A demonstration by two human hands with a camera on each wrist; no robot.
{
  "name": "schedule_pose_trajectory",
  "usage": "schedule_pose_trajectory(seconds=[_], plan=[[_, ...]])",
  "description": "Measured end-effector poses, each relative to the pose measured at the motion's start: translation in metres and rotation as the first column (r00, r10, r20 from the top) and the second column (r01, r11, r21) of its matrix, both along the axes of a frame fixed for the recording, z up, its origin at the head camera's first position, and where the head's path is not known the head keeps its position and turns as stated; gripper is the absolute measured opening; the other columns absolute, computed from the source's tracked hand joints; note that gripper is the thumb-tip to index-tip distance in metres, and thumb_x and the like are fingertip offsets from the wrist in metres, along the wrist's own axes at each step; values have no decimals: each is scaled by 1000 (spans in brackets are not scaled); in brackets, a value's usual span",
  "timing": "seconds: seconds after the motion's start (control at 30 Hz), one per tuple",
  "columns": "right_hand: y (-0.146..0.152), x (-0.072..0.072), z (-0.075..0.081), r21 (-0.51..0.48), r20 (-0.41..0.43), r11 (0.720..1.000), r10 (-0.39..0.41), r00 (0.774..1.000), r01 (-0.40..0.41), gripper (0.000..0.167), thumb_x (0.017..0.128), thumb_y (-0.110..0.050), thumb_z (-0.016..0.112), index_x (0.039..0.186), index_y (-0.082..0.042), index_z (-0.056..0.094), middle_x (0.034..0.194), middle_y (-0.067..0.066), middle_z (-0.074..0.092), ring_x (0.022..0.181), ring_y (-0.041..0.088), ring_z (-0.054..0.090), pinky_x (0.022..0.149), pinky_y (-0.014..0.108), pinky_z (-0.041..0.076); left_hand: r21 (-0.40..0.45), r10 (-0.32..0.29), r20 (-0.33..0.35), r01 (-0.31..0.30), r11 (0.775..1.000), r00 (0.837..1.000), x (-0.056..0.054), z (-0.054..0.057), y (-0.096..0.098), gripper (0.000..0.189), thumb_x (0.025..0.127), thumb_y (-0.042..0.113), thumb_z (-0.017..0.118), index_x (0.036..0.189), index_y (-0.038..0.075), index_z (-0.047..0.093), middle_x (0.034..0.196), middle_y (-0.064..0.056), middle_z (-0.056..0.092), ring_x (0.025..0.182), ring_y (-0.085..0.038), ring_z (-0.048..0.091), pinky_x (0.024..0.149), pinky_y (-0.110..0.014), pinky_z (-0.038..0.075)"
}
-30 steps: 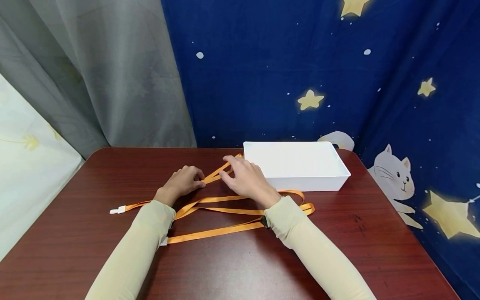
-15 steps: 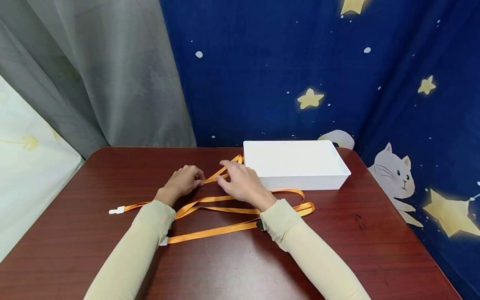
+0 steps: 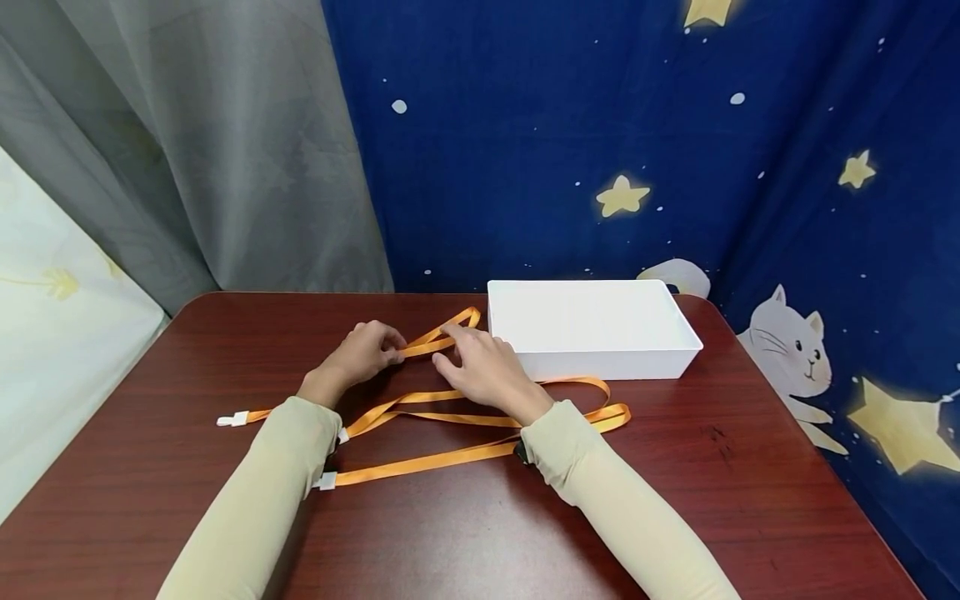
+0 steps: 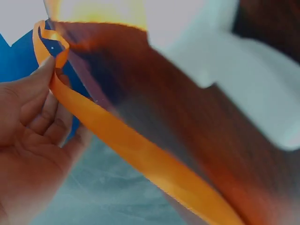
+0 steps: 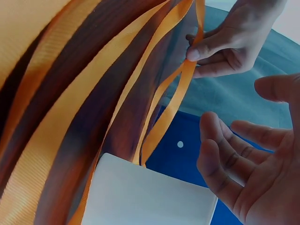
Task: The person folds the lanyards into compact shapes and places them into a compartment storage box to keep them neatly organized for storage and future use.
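Observation:
My left hand pinches the strap of an orange lanyard between thumb and fingers. Beyond the pinch, the strap's loop reaches toward the box's left side. My right hand hovers just right of the left, its fingers spread and loosely bent, holding nothing; in the head view it overlaps part of the loop. The lanyard's white clip lies at the far left of the table. Two more orange lanyards, one in the middle and one nearer, lie under my forearms.
A white rectangular box stands at the back right of the dark red wooden table. White end pieces of the nearer lanyards show beside my left sleeve. Grey and blue curtains hang behind the table.
My left hand has shifted slightly left and back with the strap, and the loop has drawn away from the box. The right hand has come a little left and nearer, then stayed.

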State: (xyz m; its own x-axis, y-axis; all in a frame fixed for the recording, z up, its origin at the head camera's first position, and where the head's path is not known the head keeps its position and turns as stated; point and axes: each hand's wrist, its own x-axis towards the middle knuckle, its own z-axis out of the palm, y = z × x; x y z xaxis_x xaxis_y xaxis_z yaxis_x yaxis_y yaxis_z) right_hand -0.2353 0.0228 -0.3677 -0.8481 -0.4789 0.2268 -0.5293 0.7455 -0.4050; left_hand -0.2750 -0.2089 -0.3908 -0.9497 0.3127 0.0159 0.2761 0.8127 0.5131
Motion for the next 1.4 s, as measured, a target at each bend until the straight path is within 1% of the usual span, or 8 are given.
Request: schedule_pose_trajectory(seconds=[0.1,0.17,0.37,0.6,0.83,1.0,1.23,1.4], plan=[[0,-1,0,-4,-8,1000,5,1000,-5,50,99,-40,54,142,-13,53,101,2,68,78,10,59,65,32,51,3,18,19,-18,1000,1000,2,5,0,26,93,6,68,117,-5,70,107,-19,71,89,-26,66,84,-46,54],[1,-1,-1,-7,-5,1000,4,1000,-4,51,99,-39,54,143,-13,53,100,3,68,75,10,59,63,31,50,-26,46,39,-45,999,998,4,10,0,24,94,8,68,115,-4,71,109,-18,70,89,-26,66,83,-47,54],[1,0,-3,-4,1,1000,-14,1000,14,50,99,-40,55,141,-13,54,105,4,69,80,12,61,69,34,52,-28,119,53,-118,993,991,6,19,1,10,93,14,71,92,6,78,88,-6,70,75,-22,60,73,-43,49],[2,0,-7,-5,-4,1000,-21,1000,21,52,99,-38,56,142,-9,53,121,9,67,92,18,65,80,39,55,82,32,15,-34,996,999,7,31,8,11,91,9,72,89,0,77,83,-9,72,71,-20,58,67,-34,49],[2,-2,-9,-36,-34,997,-71,997,69,55,98,-31,60,146,-7,48,137,15,58,109,28,65,94,44,52,116,1,2,-2,993,1000,11,49,14,12,91,9,72,91,-2,77,87,-14,73,72,-20,60,66,-32,50],[1,-3,-9,-57,-44,995,-86,995,84,55,98,-29,59,147,-7,47,124,14,64,94,25,66,85,42,54,128,-10,-4,10,992,1000,12,59,16,11,92,10,72,91,0,77,88,-12,73,75,-21,59,64,-31,49],[-3,-3,-9,-123,-30,988,-102,994,98,56,99,-26,60,148,-5,44,119,13,65,93,23,65,84,40,54,161,-30,-12,31,986,999,16,70,21,16,94,14,71,95,0,77,92,-12,73,74,-21,59,64,-30,48],[-7,-4,-10,-195,-41,975,-117,992,107,58,97,-26,65,147,-3,45,96,6,63,78,18,58,72,34,51,171,-40,-15,42,984,999,19,76,25,18,95,16,70,97,0,77,93,-13,73,74,-20,58,64,-30,49]])
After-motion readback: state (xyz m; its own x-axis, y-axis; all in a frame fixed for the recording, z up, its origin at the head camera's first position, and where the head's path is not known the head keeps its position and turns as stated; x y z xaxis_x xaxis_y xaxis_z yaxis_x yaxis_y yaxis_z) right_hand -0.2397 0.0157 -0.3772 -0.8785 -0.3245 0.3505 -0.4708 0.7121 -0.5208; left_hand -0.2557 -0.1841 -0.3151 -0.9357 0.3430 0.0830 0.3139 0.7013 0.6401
